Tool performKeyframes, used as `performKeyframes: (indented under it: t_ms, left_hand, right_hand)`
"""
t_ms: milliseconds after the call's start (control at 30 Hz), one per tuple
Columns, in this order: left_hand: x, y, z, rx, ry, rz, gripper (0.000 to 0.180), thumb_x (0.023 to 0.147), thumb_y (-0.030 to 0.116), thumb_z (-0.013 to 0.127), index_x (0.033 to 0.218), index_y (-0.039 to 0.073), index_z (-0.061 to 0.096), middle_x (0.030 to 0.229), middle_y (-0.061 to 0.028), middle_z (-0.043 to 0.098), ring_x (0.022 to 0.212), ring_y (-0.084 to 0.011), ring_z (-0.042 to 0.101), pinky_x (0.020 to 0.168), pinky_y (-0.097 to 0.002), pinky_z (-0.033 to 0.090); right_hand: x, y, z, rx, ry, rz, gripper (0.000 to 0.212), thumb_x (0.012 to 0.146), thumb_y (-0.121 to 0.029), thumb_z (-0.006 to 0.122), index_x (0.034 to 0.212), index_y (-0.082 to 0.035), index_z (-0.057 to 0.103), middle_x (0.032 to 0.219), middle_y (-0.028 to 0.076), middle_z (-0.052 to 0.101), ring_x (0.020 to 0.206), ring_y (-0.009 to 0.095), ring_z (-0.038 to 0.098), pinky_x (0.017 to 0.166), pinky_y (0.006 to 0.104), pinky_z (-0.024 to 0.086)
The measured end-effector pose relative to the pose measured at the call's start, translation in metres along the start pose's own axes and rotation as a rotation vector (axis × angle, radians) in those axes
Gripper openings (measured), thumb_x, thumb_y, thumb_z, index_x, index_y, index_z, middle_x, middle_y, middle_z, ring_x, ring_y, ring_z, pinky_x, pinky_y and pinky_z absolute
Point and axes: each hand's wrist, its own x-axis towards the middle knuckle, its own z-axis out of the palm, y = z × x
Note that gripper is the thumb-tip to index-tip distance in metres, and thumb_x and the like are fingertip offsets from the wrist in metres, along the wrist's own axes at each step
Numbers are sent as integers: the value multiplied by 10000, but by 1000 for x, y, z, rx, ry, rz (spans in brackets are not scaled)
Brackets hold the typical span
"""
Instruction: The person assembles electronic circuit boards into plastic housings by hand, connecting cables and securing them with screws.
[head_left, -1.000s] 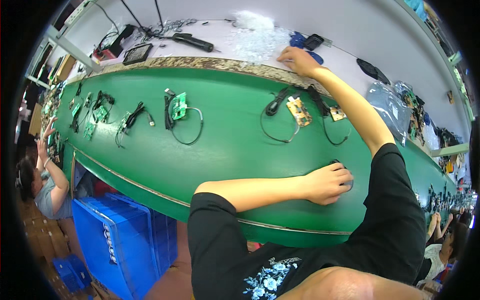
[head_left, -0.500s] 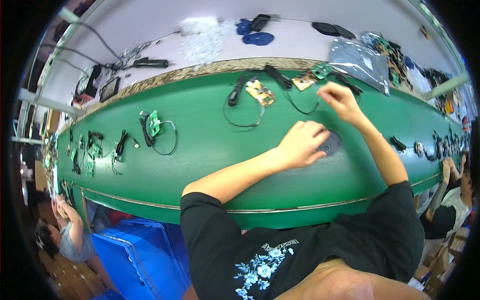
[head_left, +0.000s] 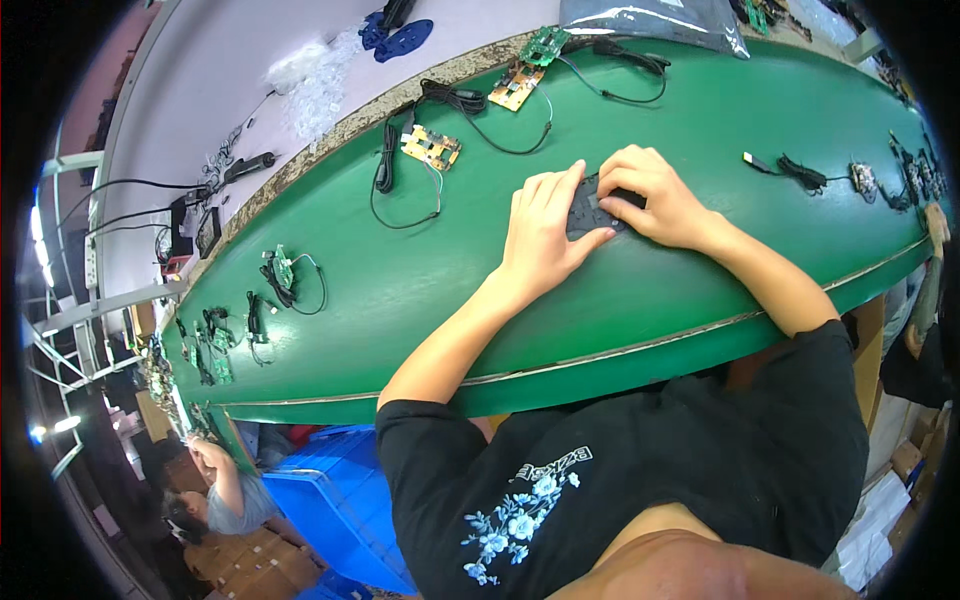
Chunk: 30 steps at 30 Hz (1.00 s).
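Observation:
A dark grey plastic piece (head_left: 581, 213) with small cutouts lies on the green bench in front of me. My left hand (head_left: 541, 222) grips its left side, fingers long and close together along the edge, with the thumb at the near edge. Over its right part, my right hand (head_left: 660, 200) is closed, thumb and curled fingertips pinched down at the surface. Whatever sits between those fingertips is hidden. Beyond my hands are a tan circuit board (head_left: 430, 148) with a black cable and another tan board (head_left: 515, 88), overlapped by a green circuit board (head_left: 545, 46).
More boards with cables (head_left: 284, 272) lie along the left of the bench (head_left: 400, 330). A black cable (head_left: 802, 174) lies to the right. A silver-grey bag (head_left: 655, 20) rests on the back ledge. Blue bins (head_left: 340, 510) stand below, near another person (head_left: 225, 490) at left.
My right hand has come down from the back of the bench to the plastic piece. My left hand has shifted to the piece's left side. The whole view has turned and moved.

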Motion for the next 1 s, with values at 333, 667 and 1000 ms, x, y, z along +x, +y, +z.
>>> performKeyframes:
  t_ms: [333,667,1000]
  left_hand:
    - [-1,-1,-7,-21,8,31,842,736,305,879,1420,-18,510,1293,-175,597,1196,-350,540,1014,-455,413]
    - [0,0,-6,-22,38,69,795,784,342,828,1409,-34,513,1300,-196,583,1202,-361,530,1004,-453,419]
    - [2,-1,-2,-145,65,116,755,805,295,816,1413,-28,507,1298,-204,584,1214,-369,526,1021,-460,417]
  right_hand:
    - [6,-3,3,-58,-29,27,198,771,-94,711,954,-54,649,981,68,613,963,260,570,871,372,441]
    - [171,72,-43,-577,-8,-139,658,769,-131,696,1412,-171,567,1536,171,453,1383,365,459,1074,554,421]
    - [216,-7,-144,-624,-24,-41,416,732,-200,844,1007,-22,587,888,195,662,885,342,671,806,416,512]
